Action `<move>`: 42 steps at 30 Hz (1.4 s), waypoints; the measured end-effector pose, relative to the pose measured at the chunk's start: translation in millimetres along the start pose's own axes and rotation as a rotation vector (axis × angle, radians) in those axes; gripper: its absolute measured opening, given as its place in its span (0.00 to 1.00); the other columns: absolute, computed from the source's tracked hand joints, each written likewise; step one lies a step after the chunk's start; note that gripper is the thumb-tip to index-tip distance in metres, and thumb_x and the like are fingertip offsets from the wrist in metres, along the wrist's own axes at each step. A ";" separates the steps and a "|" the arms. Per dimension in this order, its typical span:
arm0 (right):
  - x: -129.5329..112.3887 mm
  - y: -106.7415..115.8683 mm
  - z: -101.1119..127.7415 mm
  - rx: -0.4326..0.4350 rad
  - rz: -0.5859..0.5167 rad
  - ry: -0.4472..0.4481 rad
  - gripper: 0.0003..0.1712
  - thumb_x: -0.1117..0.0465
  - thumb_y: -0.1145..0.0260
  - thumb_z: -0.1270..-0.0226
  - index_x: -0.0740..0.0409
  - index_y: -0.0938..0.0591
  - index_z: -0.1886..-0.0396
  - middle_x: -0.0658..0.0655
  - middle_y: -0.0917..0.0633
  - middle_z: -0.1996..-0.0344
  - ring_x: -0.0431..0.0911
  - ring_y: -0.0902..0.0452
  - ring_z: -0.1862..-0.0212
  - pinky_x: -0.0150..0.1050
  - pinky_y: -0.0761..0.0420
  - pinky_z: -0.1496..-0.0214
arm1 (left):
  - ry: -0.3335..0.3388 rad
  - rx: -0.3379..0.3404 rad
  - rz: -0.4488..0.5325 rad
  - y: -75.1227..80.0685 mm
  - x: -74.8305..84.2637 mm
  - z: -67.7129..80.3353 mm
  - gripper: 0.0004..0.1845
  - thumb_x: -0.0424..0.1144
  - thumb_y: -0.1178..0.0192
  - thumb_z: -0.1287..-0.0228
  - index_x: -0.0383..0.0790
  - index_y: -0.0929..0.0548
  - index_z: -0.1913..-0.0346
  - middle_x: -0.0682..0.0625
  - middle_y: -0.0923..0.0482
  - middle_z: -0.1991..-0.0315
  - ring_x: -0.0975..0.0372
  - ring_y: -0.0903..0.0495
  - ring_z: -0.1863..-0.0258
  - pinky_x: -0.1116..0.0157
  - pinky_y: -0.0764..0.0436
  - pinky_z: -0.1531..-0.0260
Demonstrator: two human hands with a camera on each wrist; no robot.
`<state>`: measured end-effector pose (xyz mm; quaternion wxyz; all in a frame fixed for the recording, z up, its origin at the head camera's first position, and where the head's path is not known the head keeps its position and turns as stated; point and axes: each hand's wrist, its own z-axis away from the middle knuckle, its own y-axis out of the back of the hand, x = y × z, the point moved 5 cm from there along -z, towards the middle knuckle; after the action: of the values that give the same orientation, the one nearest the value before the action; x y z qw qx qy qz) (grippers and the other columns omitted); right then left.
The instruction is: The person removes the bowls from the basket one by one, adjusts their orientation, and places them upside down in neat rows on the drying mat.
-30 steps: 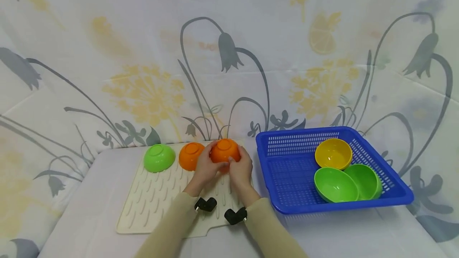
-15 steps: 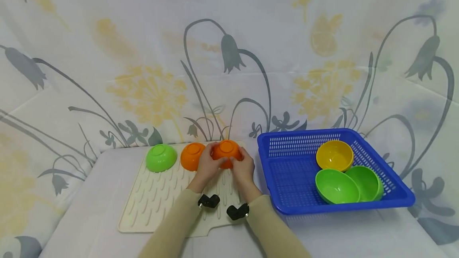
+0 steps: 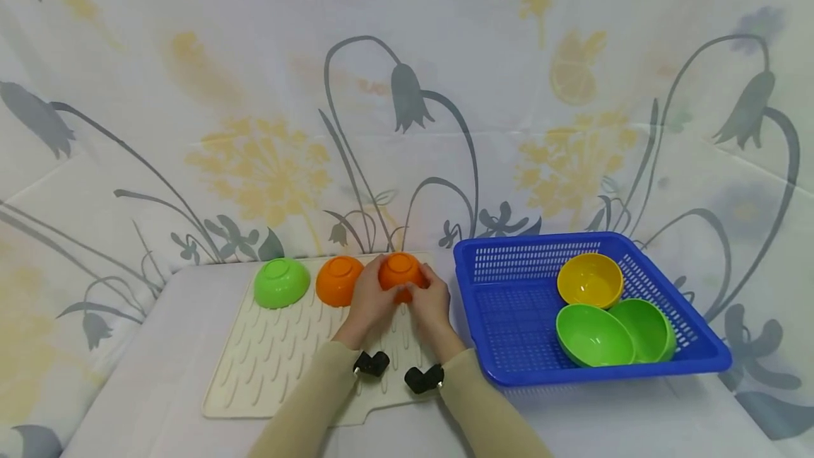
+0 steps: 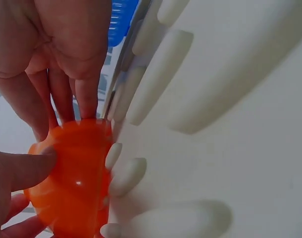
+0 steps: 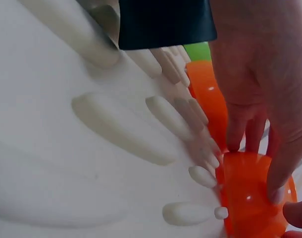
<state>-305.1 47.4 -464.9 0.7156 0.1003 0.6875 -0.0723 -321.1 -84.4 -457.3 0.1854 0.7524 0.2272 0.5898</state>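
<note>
a flowered sheet [image 3: 267, 90] is draping the table and wall behind. both hands, left hand [image 3: 371, 297] and right hand [image 3: 431, 300], are curling round an upturned orange bowl [image 3: 400, 271] at the ribbed drying mat [image 3: 273, 352]'s 1 o'clock corner. it is risking a slip off the mat's edge or a knock against the second orange bowl [image 3: 339, 280] at its 9 o'clock; open room is lying toward 6 o'clock

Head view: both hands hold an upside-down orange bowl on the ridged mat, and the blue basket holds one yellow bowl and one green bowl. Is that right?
Not quite. The head view shows the blue basket holding one yellow bowl and two green bowls, not one. The rest stands: left hand and right hand hold the upside-down orange bowl on the ridged mat.
</note>
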 end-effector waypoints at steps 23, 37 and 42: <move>-0.3 2.0 8.6 -0.097 -0.043 -0.004 0.32 0.71 0.38 0.32 0.67 0.31 0.29 0.65 0.33 0.28 0.58 0.41 0.27 0.50 0.38 0.28 | -0.019 -0.018 -0.052 9.0 -3.5 4.3 0.32 0.32 0.29 0.40 0.36 0.27 0.32 0.40 0.27 0.35 0.47 0.30 0.35 0.49 0.35 0.32; -41.2 -4.0 43.2 -0.096 -0.178 0.110 0.30 0.75 0.39 0.34 0.60 0.25 0.31 0.62 0.27 0.32 0.59 0.31 0.33 0.47 0.23 0.38 | -0.019 -0.039 -0.088 8.5 -6.4 6.4 0.31 0.32 0.32 0.37 0.39 0.28 0.31 0.41 0.27 0.35 0.48 0.31 0.34 0.50 0.36 0.31; -62.7 -3.3 53.3 -0.126 -0.224 0.129 0.31 0.75 0.41 0.35 0.60 0.26 0.31 0.62 0.27 0.32 0.62 0.30 0.34 0.46 0.24 0.38 | -0.019 -0.038 -0.091 8.4 -4.2 6.1 0.31 0.33 0.33 0.36 0.39 0.28 0.31 0.41 0.28 0.34 0.48 0.31 0.33 0.50 0.36 0.31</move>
<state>-256.9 29.1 -400.6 0.6621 -0.0176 0.7422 -0.1017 -315.0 -93.8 -457.5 0.2284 0.7431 0.2483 0.5779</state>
